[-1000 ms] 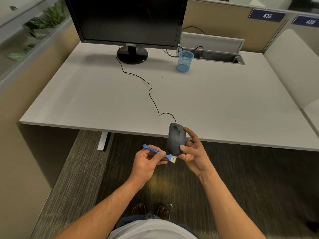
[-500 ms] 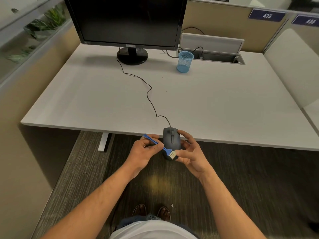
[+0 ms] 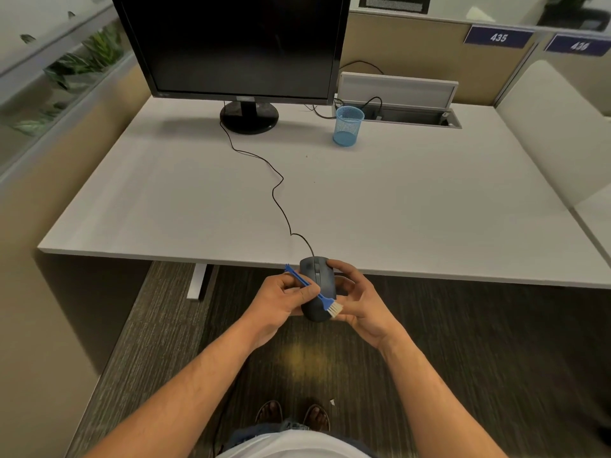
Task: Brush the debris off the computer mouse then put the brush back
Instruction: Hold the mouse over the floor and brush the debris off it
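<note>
L hand (image 3: 281, 300) pinching blue brush (image 3: 312, 291), bristles on black mouse (image 3: 318, 289); R hand (image 3: 360, 300) cupping, gripping mouse w/ curled fingers.

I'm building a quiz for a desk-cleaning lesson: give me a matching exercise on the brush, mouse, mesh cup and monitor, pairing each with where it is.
Things:
1. brush
2. mouse
3. mesh cup
4. monitor

Places:
A. standing at the desk's far left
B. held by the right hand
C. pinched by the left hand
D. on the desk beside the cable hatch

Pairs: 1-C, 2-B, 3-D, 4-A
</note>
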